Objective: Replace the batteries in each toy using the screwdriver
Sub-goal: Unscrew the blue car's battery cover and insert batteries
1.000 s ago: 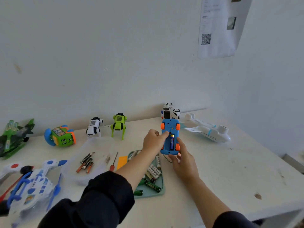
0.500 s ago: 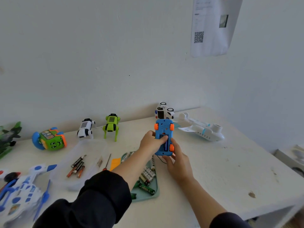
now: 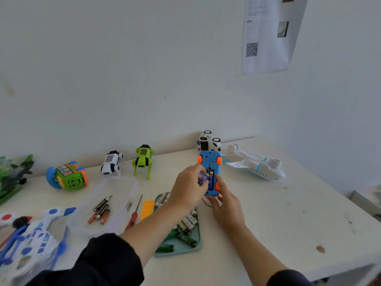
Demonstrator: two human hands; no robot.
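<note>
Above the white table [image 3: 278,213], near its middle, we hold a blue toy car [image 3: 209,162] belly-up, its orange wheels out to the sides and its battery bay uncovered. Our right hand [image 3: 225,207] cradles the car from below and from the right, fingers curled up along its edge. Our left hand [image 3: 188,187] pinches a blue and yellow battery [image 3: 203,178] at the left rim of the bay; a second battery of the same colours lies seated in the bay beside it. Whether the pinched one touches the bay floor we cannot tell, as the spot is blurred.

Below our hands sits a pale green tray [image 3: 199,242] with green and white batteries lying loose in it. Left of the tray lie an orange cover [image 3: 147,209] and a red-handled screwdriver [image 3: 134,214], flat on the table and untouched. Further left, a clear plastic box [image 3: 115,203] holds several dark and orange batteries.

Along the wall stand a green robot dog [image 3: 143,161], a white robot dog [image 3: 111,163], a green and orange toy [image 3: 67,176] and a white car [image 3: 209,141] just behind the blue one. A white plane [image 3: 255,166] rests to the right, well clear of our hands. A green jet [image 3: 12,174] and a blue and white plane [image 3: 31,240] lie at the left edge. A sheet with a QR code [image 3: 268,34] hangs on the wall.
</note>
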